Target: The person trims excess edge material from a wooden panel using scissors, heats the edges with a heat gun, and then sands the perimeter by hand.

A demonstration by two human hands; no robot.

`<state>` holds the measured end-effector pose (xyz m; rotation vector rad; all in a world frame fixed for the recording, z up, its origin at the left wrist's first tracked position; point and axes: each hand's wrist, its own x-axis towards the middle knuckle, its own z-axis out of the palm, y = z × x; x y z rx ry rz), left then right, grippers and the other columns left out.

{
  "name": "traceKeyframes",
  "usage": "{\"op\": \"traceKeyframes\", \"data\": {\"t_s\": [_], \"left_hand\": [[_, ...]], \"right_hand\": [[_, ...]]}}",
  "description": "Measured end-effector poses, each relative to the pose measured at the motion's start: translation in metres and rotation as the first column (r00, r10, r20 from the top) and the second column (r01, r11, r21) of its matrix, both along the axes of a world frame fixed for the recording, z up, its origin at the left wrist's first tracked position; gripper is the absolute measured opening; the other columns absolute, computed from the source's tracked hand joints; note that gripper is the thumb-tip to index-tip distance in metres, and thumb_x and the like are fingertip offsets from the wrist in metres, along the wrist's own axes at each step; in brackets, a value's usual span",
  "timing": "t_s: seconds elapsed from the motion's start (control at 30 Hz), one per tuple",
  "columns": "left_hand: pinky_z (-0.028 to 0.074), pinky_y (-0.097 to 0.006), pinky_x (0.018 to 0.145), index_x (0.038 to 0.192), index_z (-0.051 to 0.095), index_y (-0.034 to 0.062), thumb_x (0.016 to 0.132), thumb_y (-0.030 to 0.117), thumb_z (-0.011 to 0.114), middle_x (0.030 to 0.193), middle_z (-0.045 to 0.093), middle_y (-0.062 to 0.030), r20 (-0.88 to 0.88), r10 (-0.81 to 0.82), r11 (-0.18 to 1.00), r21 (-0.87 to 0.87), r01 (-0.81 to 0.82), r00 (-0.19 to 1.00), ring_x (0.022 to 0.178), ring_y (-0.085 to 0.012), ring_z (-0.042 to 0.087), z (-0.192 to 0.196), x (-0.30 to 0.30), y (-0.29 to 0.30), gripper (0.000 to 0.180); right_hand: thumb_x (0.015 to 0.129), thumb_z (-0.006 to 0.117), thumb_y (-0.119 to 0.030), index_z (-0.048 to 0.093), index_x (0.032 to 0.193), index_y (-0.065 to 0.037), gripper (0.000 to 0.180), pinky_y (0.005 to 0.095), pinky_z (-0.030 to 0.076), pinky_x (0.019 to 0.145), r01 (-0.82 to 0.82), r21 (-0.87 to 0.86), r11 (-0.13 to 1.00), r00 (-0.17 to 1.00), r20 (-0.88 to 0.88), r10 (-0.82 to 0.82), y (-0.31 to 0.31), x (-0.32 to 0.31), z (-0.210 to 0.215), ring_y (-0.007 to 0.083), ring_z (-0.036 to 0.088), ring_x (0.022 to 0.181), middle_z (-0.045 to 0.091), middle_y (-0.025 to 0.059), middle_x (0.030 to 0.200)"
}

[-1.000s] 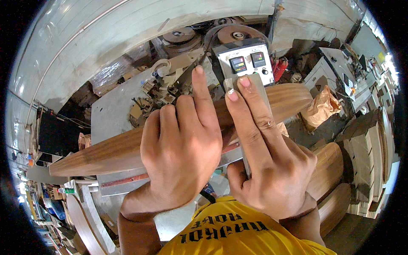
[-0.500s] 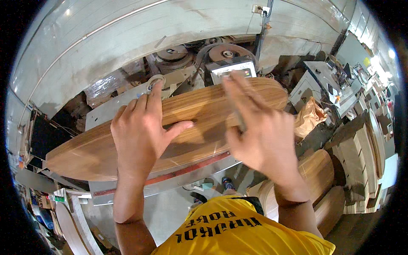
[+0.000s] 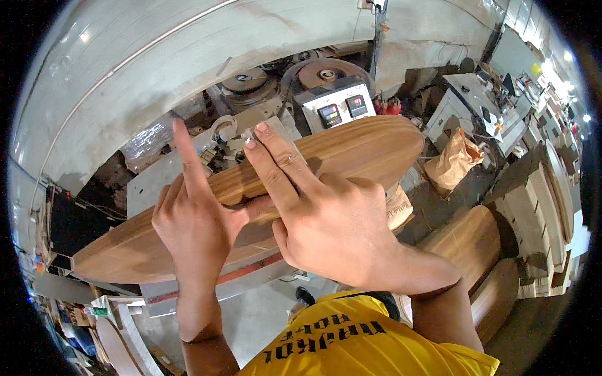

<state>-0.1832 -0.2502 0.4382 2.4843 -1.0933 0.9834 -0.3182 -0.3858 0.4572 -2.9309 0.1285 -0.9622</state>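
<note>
A long wooden board (image 3: 367, 147) with a rounded right end and striped grain lies across a grey machine table. Over its left half is my left hand (image 3: 194, 225), index finger stretched toward the far side, thumb out to the right, other fingers bent; nothing shows in it. My right hand (image 3: 335, 229) reaches across the middle of the board. Its two leading fingers stretch out together past the far edge, and the thumb lies beside the palm. Pale specks show at those fingertips; whether they touch anything is unclear.
Behind the board stand a control box (image 3: 332, 108) with two small displays and a large round reel (image 3: 326, 74). A roll of tape (image 3: 224, 128) lies on the machine. At right are a brown paper bag (image 3: 454, 163), more wooden boards (image 3: 467, 241) and stacked pale panels (image 3: 533, 232).
My right hand has swung left across the board, close to my left hand. My left index finger has moved a little left and straightened. The view has shifted slightly.
</note>
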Motion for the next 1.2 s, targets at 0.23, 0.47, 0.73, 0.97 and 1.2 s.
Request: {"op": "traceKeyframes", "data": {"t_s": [0.23, 0.47, 0.73, 0.97, 1.2], "left_hand": [[0.053, -0.042, 0.063, 0.162, 0.033, 0.0098, 0.048, 0.077, 0.081, 0.073, 0.064, -0.0058, -0.027, -0.015, 1.0, -0.008, 0.014, 1.0, 0.065, -0.029, 0.066, 0.004, -0.009, 0.0, 0.141], [0.051, -0.042, 0.062, 0.148, 0.058, 0.024, 0.055, 0.076, 0.078, 0.073, 0.062, -0.0055, 0.117, -0.127, 0.991, 0.059, 0.121, 0.985, 0.064, -0.0274, 0.061, 0.002, -0.018, 0.006, 0.109], [0.049, -0.039, 0.06, 0.118, 0.075, 0.0203, 0.057, 0.075, 0.082, 0.076, 0.065, -0.0018, 0.156, -0.108, 0.994, 0.024, 0.105, 0.982, 0.065, -0.0232, 0.063, -0.009, -0.055, 0.019, 0.082], [0.044, -0.032, 0.055, 0.095, 0.073, 0.0145, 0.071, 0.079, 0.076, 0.069, 0.06, 0.0016, 0.246, -0.143, 0.99, 0.033, 0.139, 0.959, 0.057, -0.0169, 0.059, -0.006, -0.068, 0.028, 0.069], [0.05, -0.038, 0.059, 0.095, 0.073, 0.0159, 0.056, 0.072, 0.088, 0.079, 0.069, -0.0024, 0.163, -0.107, 0.994, 0.04, 0.101, 0.981, 0.067, -0.0242, 0.066, -0.008, -0.078, 0.035, 0.07]], "right_hand": [[0.07, 0.07, -0.013, 0.057, 0.145, -0.009, 0.076, 0.0347, 0.059, 0.055, 0.201, 0.009, 0.98, 0.978, -0.055, -0.2, -0.03, -0.029, 0.003, 0.0233, 0.073, 0.065, 0.056, 0.0083, 0.152], [0.07, 0.065, -0.008, 0.059, 0.144, -0.01, 0.074, 0.0382, 0.061, 0.075, 0.32, 0.115, 0.94, 0.944, 0.045, -0.326, -0.069, -0.072, -0.002, 0.0299, 0.074, 0.094, 0.06, 0.0054, 0.148], [0.07, 0.062, -0.007, 0.062, 0.143, -0.011, 0.072, 0.0414, 0.059, 0.092, 0.358, 0.257, 0.898, 0.925, 0.033, -0.378, -0.064, -0.119, -0.01, 0.033, 0.07, 0.116, 0.062, 0.0092, 0.146], [0.07, 0.061, -0.006, 0.058, 0.147, -0.011, 0.078, 0.0398, 0.061, 0.088, 0.281, 0.215, 0.935, 0.953, 0.055, -0.299, -0.044, -0.119, -0.011, 0.0328, 0.071, 0.115, 0.06, 0.0124, 0.148], [0.069, 0.058, -0.005, 0.058, 0.146, -0.01, 0.077, 0.0406, 0.06, 0.088, 0.319, 0.218, 0.922, 0.947, -0.029, -0.321, -0.016, -0.106, -0.001, 0.0361, 0.067, 0.12, 0.06, 0.0142, 0.147]]}}
